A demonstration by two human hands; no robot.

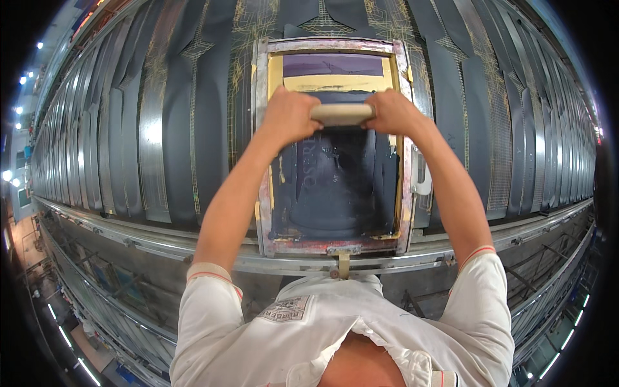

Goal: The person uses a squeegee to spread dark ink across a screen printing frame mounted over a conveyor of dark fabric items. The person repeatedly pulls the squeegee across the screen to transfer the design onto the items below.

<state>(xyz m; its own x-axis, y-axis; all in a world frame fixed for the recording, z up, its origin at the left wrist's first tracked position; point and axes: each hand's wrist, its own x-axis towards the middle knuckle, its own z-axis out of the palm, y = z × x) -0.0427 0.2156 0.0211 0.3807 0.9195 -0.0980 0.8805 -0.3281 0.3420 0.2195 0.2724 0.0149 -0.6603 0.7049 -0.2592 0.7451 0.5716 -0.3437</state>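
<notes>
A squeegee with a pale wooden handle [343,115] lies crosswise over a screen printing frame [263,193]. My left hand [291,115] is wrapped round its left end and my right hand [389,115] round its right end. Both arms reach forward, toward the far part of the frame. The squeegee's blade is hidden under the handle. Dark, wet-looking ink coats the screen mesh [335,187] on the near side of the handle, with faint lettering showing in it. Beyond the handle are a yellow taped strip [335,83] and a purple band [332,64].
Dark fabric panels [184,122] lie side by side along a long table, left and right of the frame. A metal rail [155,244] runs along the table's near edge, with a small bracket [343,264] at the frame. A white handle-like piece [423,180] sits at the frame's right side.
</notes>
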